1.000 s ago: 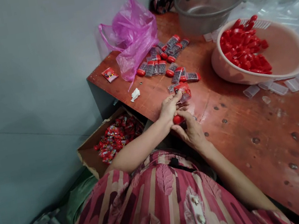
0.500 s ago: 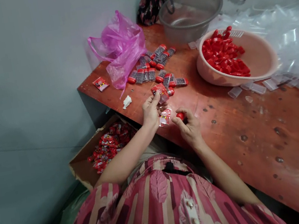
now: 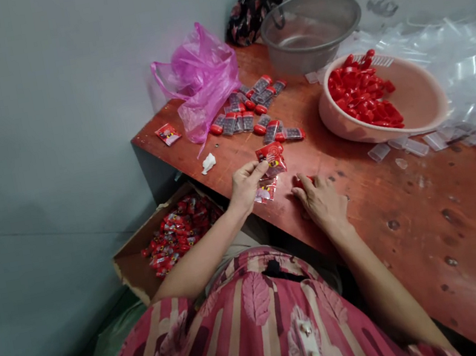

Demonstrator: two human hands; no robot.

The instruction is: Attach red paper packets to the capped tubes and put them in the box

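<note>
Two bare hands work at the near edge of the worn red-brown wooden bench (image 3: 415, 245). Left hand (image 3: 246, 184) pinches a small red printed plastic sachet (image 3: 272, 158) between thumb and fingers, raised just above the bench; a second sachet (image 3: 265, 191) lies beneath it. Right hand (image 3: 323, 203) rests palm-down, fingers closed over a small red plastic cap (image 3: 301, 181). Pink plastic basin of red caps (image 3: 417, 97) stands well apart.

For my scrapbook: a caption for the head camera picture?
Left hand lifts small red printed packets; right hand rests on red wooden table.
</note>
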